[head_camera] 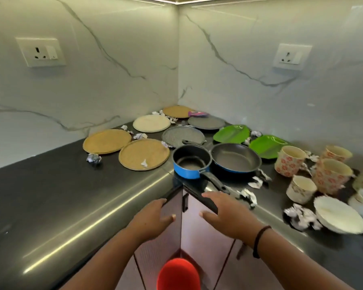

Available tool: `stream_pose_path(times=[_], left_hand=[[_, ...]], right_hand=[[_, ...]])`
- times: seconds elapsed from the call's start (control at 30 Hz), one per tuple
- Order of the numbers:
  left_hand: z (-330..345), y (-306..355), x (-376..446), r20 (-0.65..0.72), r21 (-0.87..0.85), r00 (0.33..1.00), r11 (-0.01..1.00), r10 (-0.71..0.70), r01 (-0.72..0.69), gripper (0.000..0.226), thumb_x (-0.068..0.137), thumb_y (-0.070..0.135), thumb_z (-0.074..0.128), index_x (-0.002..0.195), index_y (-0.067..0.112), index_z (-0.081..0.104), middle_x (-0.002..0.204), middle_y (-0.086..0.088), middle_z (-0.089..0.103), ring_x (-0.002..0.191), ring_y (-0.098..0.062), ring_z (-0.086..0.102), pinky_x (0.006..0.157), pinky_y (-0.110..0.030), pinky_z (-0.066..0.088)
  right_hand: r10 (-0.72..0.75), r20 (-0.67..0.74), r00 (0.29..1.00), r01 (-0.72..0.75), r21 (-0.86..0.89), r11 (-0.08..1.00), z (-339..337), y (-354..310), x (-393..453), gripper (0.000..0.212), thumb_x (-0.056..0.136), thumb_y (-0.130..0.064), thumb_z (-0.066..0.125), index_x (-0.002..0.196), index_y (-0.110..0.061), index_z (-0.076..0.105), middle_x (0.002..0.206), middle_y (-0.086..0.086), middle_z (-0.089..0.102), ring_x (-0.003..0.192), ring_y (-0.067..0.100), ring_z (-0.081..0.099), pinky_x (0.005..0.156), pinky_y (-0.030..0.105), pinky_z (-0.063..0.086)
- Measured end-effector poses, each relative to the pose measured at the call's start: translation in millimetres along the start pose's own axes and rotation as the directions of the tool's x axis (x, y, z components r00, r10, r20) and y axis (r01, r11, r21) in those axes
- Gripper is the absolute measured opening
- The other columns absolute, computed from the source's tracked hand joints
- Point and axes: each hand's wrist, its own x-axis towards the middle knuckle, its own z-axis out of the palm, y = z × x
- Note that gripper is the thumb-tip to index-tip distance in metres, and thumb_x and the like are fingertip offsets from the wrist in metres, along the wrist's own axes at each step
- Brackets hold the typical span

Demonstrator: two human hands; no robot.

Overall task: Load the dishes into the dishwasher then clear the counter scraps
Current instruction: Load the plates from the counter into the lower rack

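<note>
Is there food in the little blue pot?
Empty: the blue pot stands upright on the counter, its bare dark bottom showing.

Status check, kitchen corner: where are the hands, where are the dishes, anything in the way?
Left hand and right hand open, at counter edge, holding nothing. Blue saucepan, frying pan, plates, cups unloaded. Foil scraps scattered among them.
</note>
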Motion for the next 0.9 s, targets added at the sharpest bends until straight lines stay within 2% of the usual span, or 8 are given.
stream_pose_path(times=[0.13, 0.27, 0.37, 0.47, 0.57, 0.67, 0.8, 0.9], left_hand=[[-25, -16, 30, -0.038, -0.093, 0.996, 0.993, -0.081, 0.077, 0.071, 0.088, 0.052, 0.057, 0.147, 0.024, 0.031, 0.152, 0.001, 0.034, 0.137, -0.015, 0.035, 0.11, -0.031, 0.032], [-49, -42, 60, -0.055, -0.25, 0.982, 0.954, -0.182, 0.163, 0.061, 0.087, 0.047, 0.062, 0.14, 0.023, 0.042, 0.144, -0.001, 0.044, 0.128, -0.016, 0.045, 0.101, -0.027, 0.036], [-69, -66, 93, -0.076, -0.463, 0.956, 0.859, -0.284, 0.218, 0.052, 0.082, 0.049, 0.065, 0.127, 0.026, 0.052, 0.124, -0.001, 0.058, 0.107, -0.016, 0.059, 0.096, -0.033, 0.046], [-95, -84, 129, -0.109, -0.624, 0.92, 0.747, -0.377, 0.232, 0.037, 0.089, 0.034, 0.064, 0.121, 0.018, 0.052, 0.102, 0.001, 0.062, 0.088, -0.015, 0.06, 0.078, -0.029, 0.047], [-118, -109, 169, -0.118, -0.728, 0.859, 0.632, -0.498, 0.266, 0.042, 0.086, 0.038, 0.065, 0.119, 0.015, 0.051, 0.113, -0.008, 0.059, 0.096, -0.026, 0.06, 0.082, -0.038, 0.05], [-128, -125, 197, -0.086, -0.781, 0.824, 0.551, -0.559, 0.293, 0.052, 0.085, 0.04, 0.065, 0.127, 0.015, 0.048, 0.124, -0.01, 0.05, 0.092, -0.023, 0.057, 0.068, -0.032, 0.051], [-126, -141, 222, -0.014, -0.805, 0.823, 0.495, -0.567, 0.327, 0.058, 0.082, 0.04, 0.068, 0.129, 0.016, 0.046, 0.134, -0.01, 0.042, 0.107, -0.026, 0.051, 0.093, -0.044, 0.049], [-122, -148, 235, 0.03, -0.849, 0.819, 0.418, -0.573, 0.323, 0.058, 0.084, 0.036, 0.067, 0.133, 0.016, 0.042, 0.136, -0.009, 0.042, 0.105, -0.025, 0.052, 0.088, -0.04, 0.05]], right_hand=[[-0.155, -0.036, 0.987, 0.157, 0.061, 0.986, -22, -24, 44, 0.05, 0.089, -0.054, 0.051, 0.135, -0.036, 0.045, 0.136, -0.016, 0.046, 0.123, 0.004, 0.043, 0.1, 0.023, 0.036], [-0.249, -0.017, 0.968, 0.249, 0.105, 0.963, -23, -51, 91, 0.048, 0.088, -0.054, 0.053, 0.131, -0.034, 0.05, 0.131, -0.013, 0.051, 0.119, 0.005, 0.046, 0.096, 0.022, 0.038], [-0.233, 0.015, 0.972, 0.229, 0.12, 0.966, -21, -66, 139, 0.046, 0.086, -0.055, 0.055, 0.127, -0.034, 0.052, 0.128, -0.011, 0.054, 0.118, 0.009, 0.049, 0.096, 0.026, 0.04], [-0.145, 0.076, 0.987, 0.137, 0.101, 0.985, -20, -80, 189, 0.045, 0.086, -0.051, 0.056, 0.126, -0.033, 0.052, 0.128, -0.006, 0.056, 0.118, 0.015, 0.052, 0.096, 0.031, 0.042], [-0.065, 0.15, 0.987, 0.057, 0.054, 0.997, -7, -97, 241, 0.048, 0.087, -0.045, 0.056, 0.131, -0.028, 0.049, 0.133, 0.001, 0.054, 0.12, 0.02, 0.051, 0.098, 0.031, 0.041], [-0.01, 0.219, 0.976, 0.012, -0.008, 1.0, 16, -111, 281, 0.048, 0.088, -0.045, 0.054, 0.13, -0.023, 0.049, 0.134, 0.003, 0.054, 0.119, 0.022, 0.051, 0.094, 0.029, 0.04], [0.077, 0.249, 0.966, -0.074, -0.021, 0.997, 46, -118, 314, 0.049, 0.089, -0.045, 0.054, 0.131, -0.021, 0.048, 0.134, 0.005, 0.049, 0.113, 0.024, 0.054, 0.086, 0.029, 0.04], [0.126, 0.28, 0.952, -0.11, -0.072, 0.991, 62, -118, 327, 0.049, 0.09, -0.045, 0.052, 0.13, -0.018, 0.047, 0.132, 0.008, 0.049, 0.113, 0.027, 0.053, 0.088, 0.031, 0.042]])
